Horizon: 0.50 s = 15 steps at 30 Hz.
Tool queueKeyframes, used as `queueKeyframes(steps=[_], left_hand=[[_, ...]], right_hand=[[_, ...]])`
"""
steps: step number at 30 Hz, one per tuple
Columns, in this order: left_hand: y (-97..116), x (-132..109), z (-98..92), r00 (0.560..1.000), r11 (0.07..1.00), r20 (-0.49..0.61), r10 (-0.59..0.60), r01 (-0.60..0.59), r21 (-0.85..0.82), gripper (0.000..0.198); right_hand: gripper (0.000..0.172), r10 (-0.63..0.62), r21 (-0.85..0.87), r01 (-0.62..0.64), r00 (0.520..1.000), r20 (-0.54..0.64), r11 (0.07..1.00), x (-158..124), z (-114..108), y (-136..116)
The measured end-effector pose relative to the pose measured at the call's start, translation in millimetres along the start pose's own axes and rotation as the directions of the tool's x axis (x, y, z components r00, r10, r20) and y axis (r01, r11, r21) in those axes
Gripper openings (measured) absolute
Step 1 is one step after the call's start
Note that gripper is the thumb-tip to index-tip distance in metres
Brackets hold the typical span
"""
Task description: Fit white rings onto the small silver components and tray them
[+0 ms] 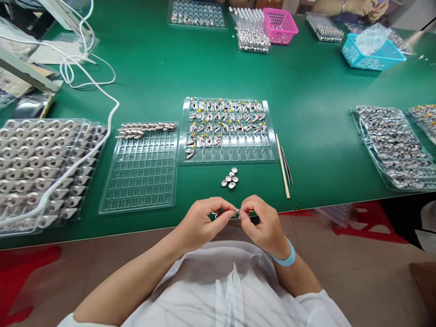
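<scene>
The left hand (204,223) and right hand (264,225) are both pinching one small silvery part (237,211) over the green table's (316,136) near edge; six round caps (232,185) are lying just beyond, while one wooden stick (282,167) and one pair of tweezers (286,165) are lying right of one part-filled tray (245,156)

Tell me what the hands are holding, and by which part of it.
A small silvery part, pinched between the left hand and right hand. It is too small and covered to tell which part of it each grips.
</scene>
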<state>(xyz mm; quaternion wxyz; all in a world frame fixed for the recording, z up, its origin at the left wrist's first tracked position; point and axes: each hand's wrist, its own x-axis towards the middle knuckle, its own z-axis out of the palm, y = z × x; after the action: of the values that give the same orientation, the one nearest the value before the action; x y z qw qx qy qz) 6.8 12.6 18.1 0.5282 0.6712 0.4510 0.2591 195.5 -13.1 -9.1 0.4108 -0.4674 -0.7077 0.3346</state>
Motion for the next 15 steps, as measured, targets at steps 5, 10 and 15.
queueKeyframes(steps=[5, 10, 15], left_hand=[[-0.3, 0.0, -0.1, 0.999, 0.994, -0.015, 0.051, -0.049, 0.097, 0.016], [-3.3, -1.1, 0.1, 0.996, 0.984, 0.005, 0.093, -0.092, 0.152, 0.016], [-5.7, -0.5, -0.5, 0.996, 0.978, 0.019, 0.089, -0.091, 0.186, 0.015]], right_hand=[[0.012, 0.007, -0.011, -0.007, 1.0, 0.013, 1.0, -1.8, 1.3, 0.9], [0.012, 0.002, -0.012, -0.002, 1.0, 0.021, 1.0, -2.2, 2.6, 1.7], [0.011, 0.026, 0.019, -0.027, 0.999, 0.038, 0.999, -1.1, 2.9, 2.6]])
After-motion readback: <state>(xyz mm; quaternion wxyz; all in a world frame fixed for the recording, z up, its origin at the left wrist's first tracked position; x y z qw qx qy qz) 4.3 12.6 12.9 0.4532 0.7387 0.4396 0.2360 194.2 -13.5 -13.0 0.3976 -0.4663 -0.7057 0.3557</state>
